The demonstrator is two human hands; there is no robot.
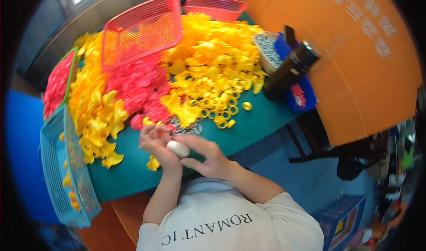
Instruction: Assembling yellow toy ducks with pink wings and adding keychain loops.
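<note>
My left hand (154, 145) and my right hand (209, 157) meet over the near edge of the green table (248, 129). Between them is a small white oval piece (178, 149), which the fingers of both hands grip. Just behind the hands lies a small heap of grey metal parts (187, 127). A single yellow plastic piece (153, 163) lies below my left hand. Beyond the hands, big piles of yellow plastic parts (213, 60) and pink plastic parts (137, 89) cover the table.
A pink mesh basket (141, 31) leans on the piles, and another (215, 6) stands behind. A blue mesh basket (66, 171) hangs at the table's left edge. A dark bottle (290, 69) and a blue bin (301, 95) stand at the right, by an orange panel (355, 60).
</note>
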